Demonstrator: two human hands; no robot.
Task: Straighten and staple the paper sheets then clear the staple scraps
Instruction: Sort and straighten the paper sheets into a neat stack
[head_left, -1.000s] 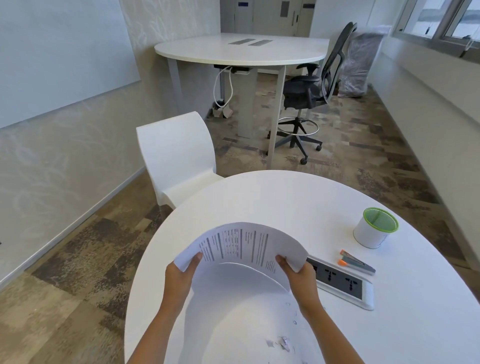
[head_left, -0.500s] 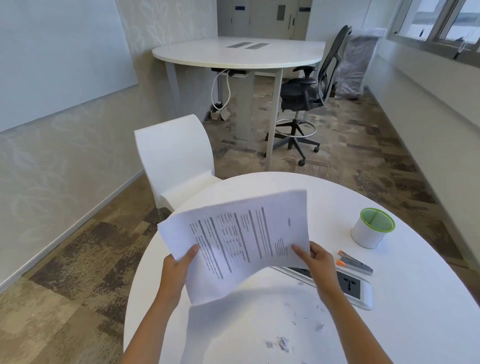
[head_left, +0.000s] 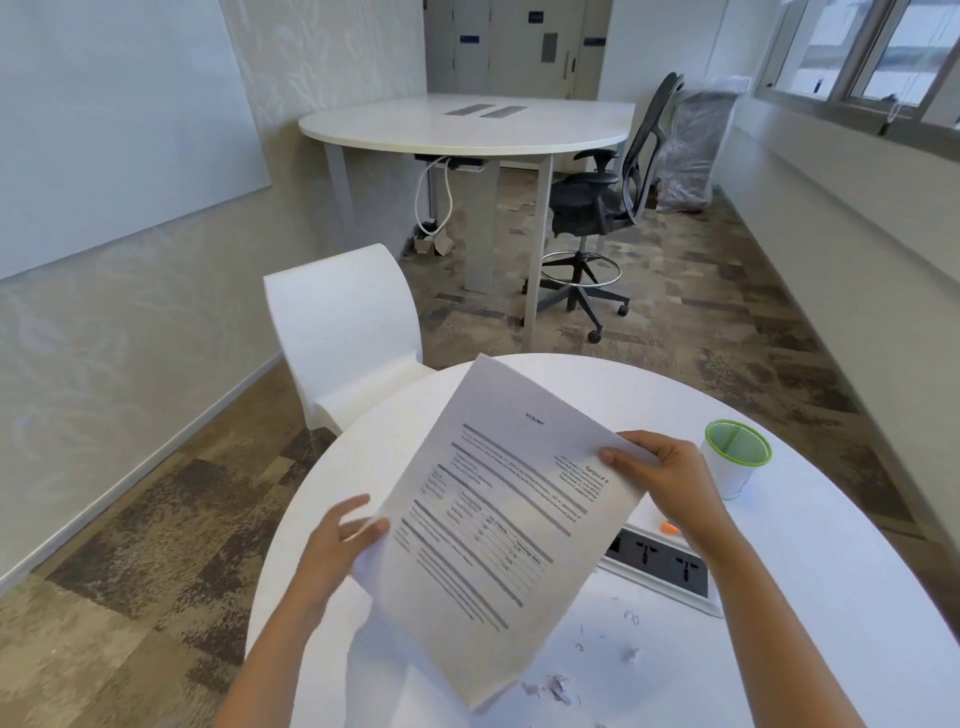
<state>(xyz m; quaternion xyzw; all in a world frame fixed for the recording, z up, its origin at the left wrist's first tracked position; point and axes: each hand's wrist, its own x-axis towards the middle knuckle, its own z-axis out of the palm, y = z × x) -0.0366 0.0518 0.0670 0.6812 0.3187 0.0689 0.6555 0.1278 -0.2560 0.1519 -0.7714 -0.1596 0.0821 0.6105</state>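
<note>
I hold a stack of printed paper sheets (head_left: 498, 519) tilted above the round white table (head_left: 810, 649). My left hand (head_left: 340, 545) grips the sheets' left edge with thumb on top. My right hand (head_left: 667, 480) pinches the right corner. Staple scraps and small torn paper bits (head_left: 556, 688) lie on the table below the sheets, with bent staples (head_left: 631, 618) further right. Only the orange tip of the stapler (head_left: 670, 528) shows behind my right wrist.
A socket panel (head_left: 660, 564) is set into the table under my right arm. A white cup with a green rim (head_left: 735, 457) stands at the right. A white chair (head_left: 343, 332) stands beyond the table's left edge.
The curled sheets were opened out and turned clockwise, now held flat with the text facing me. My right hand moved up and right to the corner.
</note>
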